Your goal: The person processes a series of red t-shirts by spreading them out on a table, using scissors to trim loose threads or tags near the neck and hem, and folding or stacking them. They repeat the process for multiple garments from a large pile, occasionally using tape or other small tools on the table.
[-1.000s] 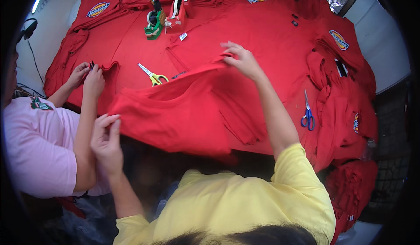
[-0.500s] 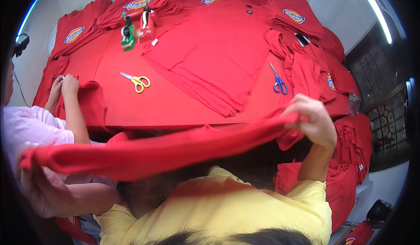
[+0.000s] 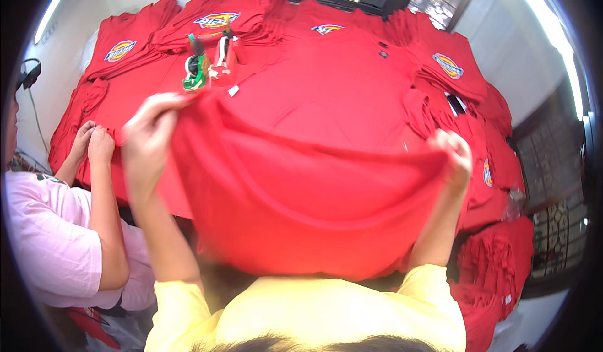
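Left hand (image 3: 149,127) and right hand (image 3: 455,151) both grip a red garment (image 3: 314,192), aloft mid-frame, apparently not yet laid down; stacked shirts (image 3: 138,25) already lie upper left.

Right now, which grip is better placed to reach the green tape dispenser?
Left, probably: the left grip appears near the green tape dispenser, while the right grip is across the picture. Both hold the red cloth, so neither is free.

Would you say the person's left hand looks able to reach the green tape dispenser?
Probably yes: the green tape dispenser stands uncovered just beyond the left hand, though that hand grips a red garment and would likely have to let go.
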Tool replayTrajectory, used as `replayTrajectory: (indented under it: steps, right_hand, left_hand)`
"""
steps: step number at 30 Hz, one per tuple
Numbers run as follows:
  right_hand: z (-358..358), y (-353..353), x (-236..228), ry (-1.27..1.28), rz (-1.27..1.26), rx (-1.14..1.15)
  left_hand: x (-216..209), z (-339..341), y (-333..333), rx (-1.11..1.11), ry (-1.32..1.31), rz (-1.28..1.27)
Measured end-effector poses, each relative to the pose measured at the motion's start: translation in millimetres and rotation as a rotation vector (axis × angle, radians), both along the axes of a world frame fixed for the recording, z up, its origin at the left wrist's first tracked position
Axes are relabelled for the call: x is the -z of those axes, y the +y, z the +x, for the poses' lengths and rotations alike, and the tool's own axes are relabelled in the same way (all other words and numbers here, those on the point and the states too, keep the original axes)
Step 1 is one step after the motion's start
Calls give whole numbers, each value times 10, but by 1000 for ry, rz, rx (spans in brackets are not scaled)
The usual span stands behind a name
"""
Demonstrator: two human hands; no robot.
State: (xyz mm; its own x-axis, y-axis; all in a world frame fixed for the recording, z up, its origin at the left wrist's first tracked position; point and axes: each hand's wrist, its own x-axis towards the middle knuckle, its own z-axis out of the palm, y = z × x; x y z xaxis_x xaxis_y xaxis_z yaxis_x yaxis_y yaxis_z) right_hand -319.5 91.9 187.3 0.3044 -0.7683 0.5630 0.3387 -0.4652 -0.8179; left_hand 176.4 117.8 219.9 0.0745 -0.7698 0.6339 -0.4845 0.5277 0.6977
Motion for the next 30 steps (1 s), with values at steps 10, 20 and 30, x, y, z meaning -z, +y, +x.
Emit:
replayTrajectory:
  steps: [10, 20, 30]
  right_hand:
    - [769, -1670, 2011, 1364, 48, 1089]
    - [1123, -1860, 1683, 1410, 150, 1117]
    - [4217, -3127, 1383, 697, -24, 419]
  left_hand:
    - [2516, -366, -1660, -376, -510, 288]
    - [2564, -349, -1687, -386, -302, 178]
    - [2441, -295, -1606, -306, -311, 268]
